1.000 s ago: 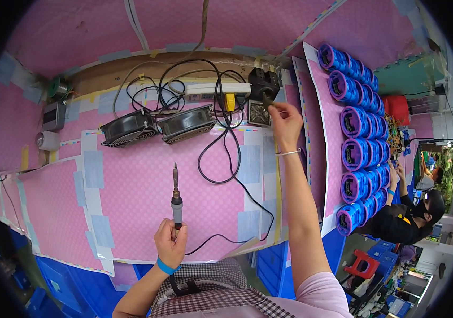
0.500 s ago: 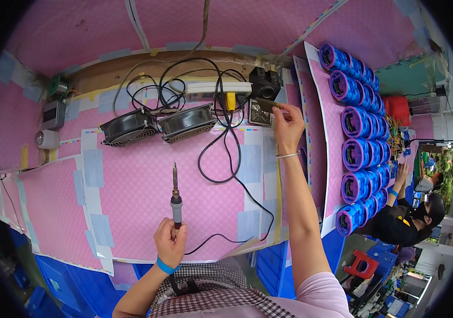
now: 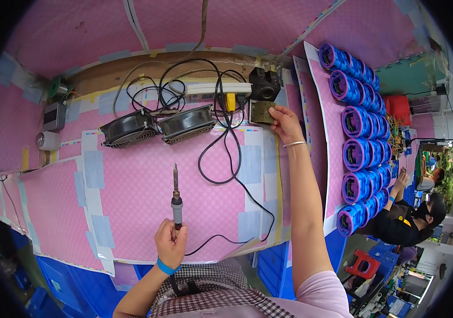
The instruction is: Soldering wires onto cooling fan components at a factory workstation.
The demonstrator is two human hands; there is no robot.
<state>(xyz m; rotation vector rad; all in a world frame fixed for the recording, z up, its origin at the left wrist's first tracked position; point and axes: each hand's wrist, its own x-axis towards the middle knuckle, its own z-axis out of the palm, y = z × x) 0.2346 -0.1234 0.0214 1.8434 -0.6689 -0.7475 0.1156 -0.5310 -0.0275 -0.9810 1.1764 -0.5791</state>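
Head view: right hand [image 3: 286,121] is reaching to the far edge of the pink work surface [image 3: 141,185], fingers pinching the small square tip-cleaning pad [image 3: 261,112]; best keeping that grip light and the pad flat. Left hand [image 3: 171,245], fist closed, is holding the soldering iron [image 3: 176,199] near the front edge, tip pointing away, clear of its cord [image 3: 226,153].

An electronics assembly workshop: a pink-matted table [image 3: 147,185] carries a black-handled soldering iron [image 3: 176,204], two black cooling fans [image 3: 157,127] and blue wire spools [image 3: 362,153] at right.
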